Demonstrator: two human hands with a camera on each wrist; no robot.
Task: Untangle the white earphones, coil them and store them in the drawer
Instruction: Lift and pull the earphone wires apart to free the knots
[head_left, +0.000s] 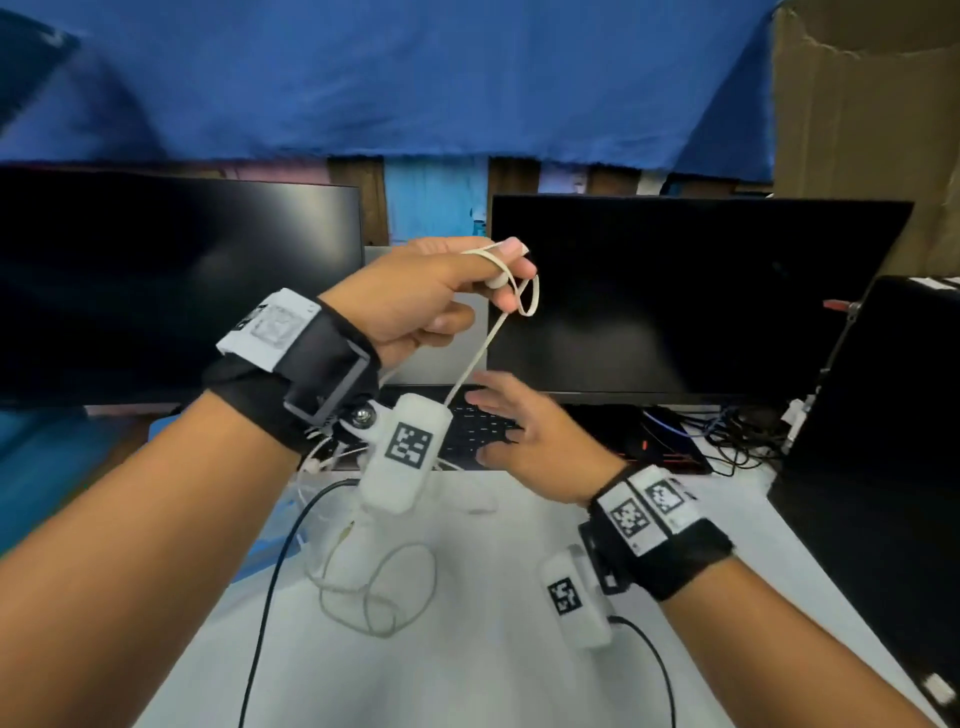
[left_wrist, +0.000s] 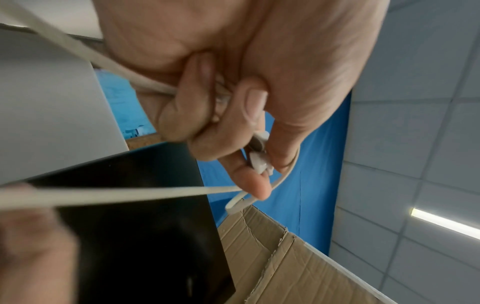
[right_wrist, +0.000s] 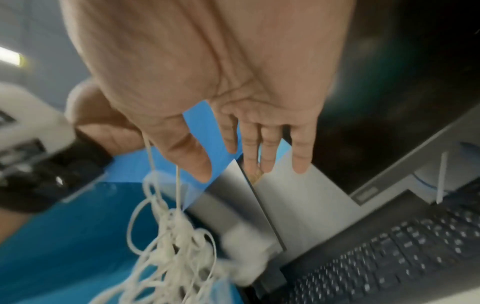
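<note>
My left hand (head_left: 457, 291) is raised in front of the monitors and pinches the white earphones (head_left: 498, 283) by an earbud, the cord looped round the index finger. The left wrist view shows the earbud (left_wrist: 259, 158) squeezed between thumb and fingers (left_wrist: 249, 181). From there the cord (head_left: 467, 364) drops to a loose tangle (head_left: 379, 597) on the white table (head_left: 493, 649). My right hand (head_left: 519, 421) hovers lower, over the keyboard, fingers straight and spread, holding nothing. In the right wrist view the tangled cord (right_wrist: 171, 236) hangs beside its open fingers (right_wrist: 270, 148). No drawer is in view.
Two dark monitors (head_left: 675, 296) stand behind a black keyboard (head_left: 478, 431). A cardboard box (head_left: 862, 130) rises at the back right and a black case (head_left: 883, 415) sits at the right. Black cables (head_left: 270, 597) run across the table from the wrist cameras.
</note>
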